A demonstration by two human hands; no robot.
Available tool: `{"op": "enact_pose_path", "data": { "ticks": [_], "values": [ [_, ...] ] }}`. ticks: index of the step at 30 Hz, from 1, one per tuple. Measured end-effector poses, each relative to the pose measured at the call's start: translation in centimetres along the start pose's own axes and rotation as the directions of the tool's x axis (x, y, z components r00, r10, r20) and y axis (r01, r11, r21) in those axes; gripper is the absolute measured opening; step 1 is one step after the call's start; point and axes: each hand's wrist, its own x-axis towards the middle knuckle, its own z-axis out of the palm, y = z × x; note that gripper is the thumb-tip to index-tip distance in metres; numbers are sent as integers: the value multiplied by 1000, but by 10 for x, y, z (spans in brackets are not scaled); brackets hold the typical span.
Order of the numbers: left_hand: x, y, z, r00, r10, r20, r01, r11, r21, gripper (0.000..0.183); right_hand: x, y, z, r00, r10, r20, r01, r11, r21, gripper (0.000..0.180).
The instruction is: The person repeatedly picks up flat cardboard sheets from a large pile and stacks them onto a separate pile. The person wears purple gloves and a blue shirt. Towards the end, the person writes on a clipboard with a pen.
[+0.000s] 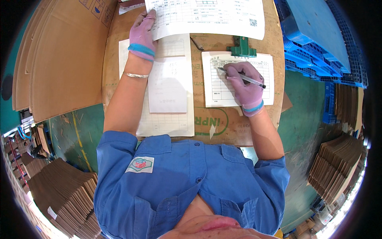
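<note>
My left hand (142, 36), in a pink knit glove with a blue cuff, holds the left edge of a printed paper sheet (209, 25) at the top of the view. A pen (252, 80) is gripped in my gloved right hand (245, 82), its tip at the upper left of a printed form (219, 97). A green clip (242, 47) sits at the form's top edge. Between my forearms lie a small white paper slip (167, 89) and larger printed sheets (165, 124). A thin dark tool (197, 44) lies near the clip.
The papers rest on a cardboard-covered table (209, 115). Large cardboard sheets (71, 59) stand at the left, blue plastic pallets (313, 35) at the upper right. Stacks of flattened cardboard stand on the green floor at lower left (62, 194) and right (334, 167). A person (37, 151) is far off left.
</note>
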Motion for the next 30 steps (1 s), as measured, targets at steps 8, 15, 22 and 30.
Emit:
{"op": "enact_pose_path", "data": {
  "ticks": [8, 15, 22, 30],
  "values": [
    [-1, 7, 12, 986, -61, -155, 75, 994, 84, 67, 2, -1, -2, 992, -121, 44, 125, 985, -119, 13],
    [2, 2, 2, 997, -40, -59, 38, 999, -38, 73, 2, -3, 0, 1000, -24, -1, 24, 999, 26, 10],
    [-1, 8, 11, 985, -72, -160, 80, 996, 41, 74, 2, 1, 0, 998, -66, -5, 66, 997, -33, 8],
    [-1, 15, 21, 966, -136, -222, 142, 990, 11, 67, 2, -12, -23, 984, 52, -171, 18, 923, 384, 11]
  ]
}}
